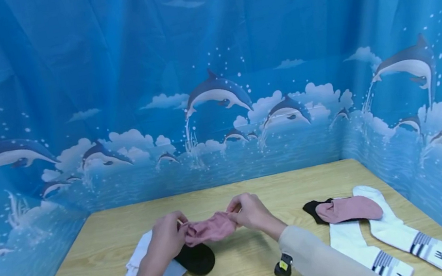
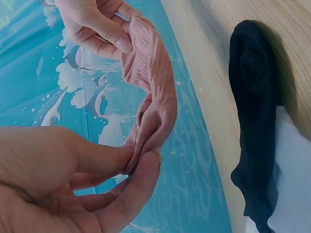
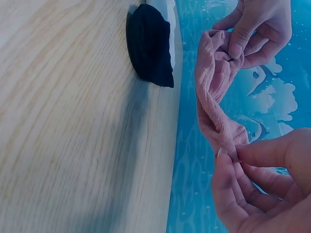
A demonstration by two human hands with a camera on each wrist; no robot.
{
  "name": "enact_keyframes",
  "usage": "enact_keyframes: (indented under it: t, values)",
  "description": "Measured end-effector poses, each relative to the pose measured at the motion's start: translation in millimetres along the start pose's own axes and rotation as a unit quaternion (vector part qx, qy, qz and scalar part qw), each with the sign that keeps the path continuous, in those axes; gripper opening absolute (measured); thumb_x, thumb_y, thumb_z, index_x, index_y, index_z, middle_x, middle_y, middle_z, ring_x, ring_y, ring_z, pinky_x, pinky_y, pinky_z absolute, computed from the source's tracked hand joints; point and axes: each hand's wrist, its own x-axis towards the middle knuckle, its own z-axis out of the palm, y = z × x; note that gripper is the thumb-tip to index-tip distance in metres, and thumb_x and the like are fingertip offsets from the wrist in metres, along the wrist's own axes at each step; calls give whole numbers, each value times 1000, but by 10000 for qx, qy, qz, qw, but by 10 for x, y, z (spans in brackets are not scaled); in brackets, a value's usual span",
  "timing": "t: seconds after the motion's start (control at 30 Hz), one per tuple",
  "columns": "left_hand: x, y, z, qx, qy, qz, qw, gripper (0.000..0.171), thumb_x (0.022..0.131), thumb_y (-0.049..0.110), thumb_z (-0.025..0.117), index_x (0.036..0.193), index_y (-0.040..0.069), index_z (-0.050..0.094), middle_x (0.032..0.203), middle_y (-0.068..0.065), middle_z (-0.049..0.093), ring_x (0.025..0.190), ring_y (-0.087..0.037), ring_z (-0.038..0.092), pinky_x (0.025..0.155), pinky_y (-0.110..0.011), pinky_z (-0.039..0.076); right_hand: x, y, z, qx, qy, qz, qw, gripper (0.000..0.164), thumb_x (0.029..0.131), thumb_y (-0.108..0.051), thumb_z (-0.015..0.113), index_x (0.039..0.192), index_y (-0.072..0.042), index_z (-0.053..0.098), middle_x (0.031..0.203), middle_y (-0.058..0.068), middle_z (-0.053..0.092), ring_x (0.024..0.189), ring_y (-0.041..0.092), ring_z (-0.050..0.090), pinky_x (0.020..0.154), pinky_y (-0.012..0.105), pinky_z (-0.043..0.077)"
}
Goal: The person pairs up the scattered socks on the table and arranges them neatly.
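Observation:
A pink ribbed sock (image 1: 211, 228) is stretched between both hands above the table. My left hand (image 1: 167, 236) pinches one end between thumb and fingers, and my right hand (image 1: 250, 210) pinches the other. The left wrist view shows the sock (image 2: 154, 77) sagging and folded near the left fingertips. In the right wrist view it looks twisted along its length. Beneath the left hand lie a black sock (image 1: 198, 259) and white socks (image 1: 139, 256), partly hidden by the left arm.
On the right of the wooden table (image 1: 253, 270) lie two white socks with striped cuffs (image 1: 390, 231). A flat pink sock (image 1: 349, 210) rests over them and a black sock (image 1: 312, 210). A blue dolphin-print curtain (image 1: 186, 40) surrounds the table's back and sides.

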Motion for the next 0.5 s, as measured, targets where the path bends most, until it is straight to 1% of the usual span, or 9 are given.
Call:
enact_keyframes:
  t: [0.17,0.37,0.5]
  values:
    - [18,14,18,-12,41,105,9999,5,96,2,67,95,3,72,80,-6,67,65,-16,53,56,-29,43,8,24,-17,-40,8,78,10000,6,92,-6,73,97,-2,74,83,7,71,67,14,65,59,25,58]
    - [47,35,47,-122,-36,35,9999,5,96,3,67,96,4,72,79,-6,67,65,-16,54,56,-28,44,9,41,-49,-149,103,126,9998,7,92,-7,74,97,-2,74,83,7,71,67,13,64,60,26,57]
    - [74,51,70,-191,-33,12,9998,5,97,3,67,96,4,72,81,-6,68,65,-16,55,56,-28,45,14,48,-66,-128,123,149,9997,7,92,-6,73,98,-2,74,83,7,71,68,14,65,60,26,58]
